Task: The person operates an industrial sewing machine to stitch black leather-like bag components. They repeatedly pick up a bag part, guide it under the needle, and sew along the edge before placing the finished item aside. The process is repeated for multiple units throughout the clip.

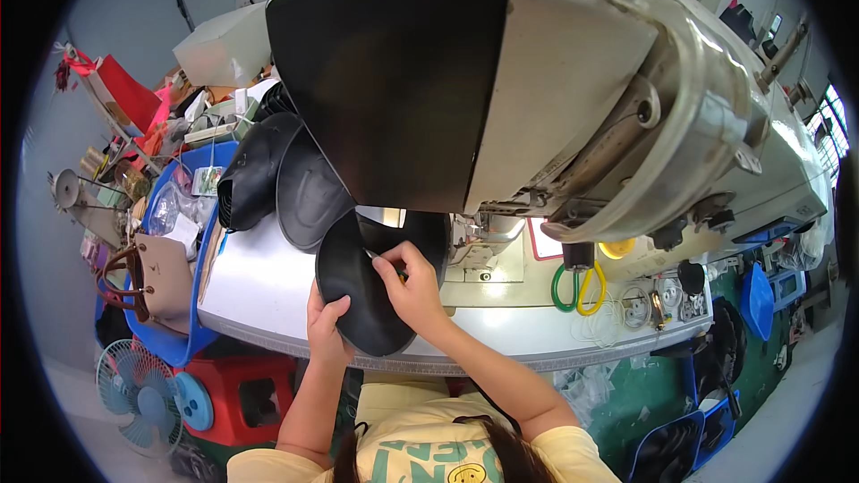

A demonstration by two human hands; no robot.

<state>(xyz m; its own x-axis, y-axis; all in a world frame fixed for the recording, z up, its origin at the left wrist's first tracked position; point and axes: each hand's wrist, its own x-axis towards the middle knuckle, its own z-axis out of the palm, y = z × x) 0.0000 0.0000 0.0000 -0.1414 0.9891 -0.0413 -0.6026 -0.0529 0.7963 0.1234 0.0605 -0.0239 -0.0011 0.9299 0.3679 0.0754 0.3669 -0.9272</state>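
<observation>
My left hand grips the near left edge of a black, curved, leather-like piece, thumb on top and fingers underneath. Over the middle of that piece, my right hand is closed on a slim small tool; only its shiny tip shows clearly, so its kind cannot be told. The tip is at the black surface. The piece hangs partly over the near edge of the white table, and its far side runs under the sewing machine's head.
Other black moulded pieces lie to the left. Green-and-yellow-handled scissors and loose thread are on the right of the table. A blue bin with a beige handbag, a red stool and a fan stand at left.
</observation>
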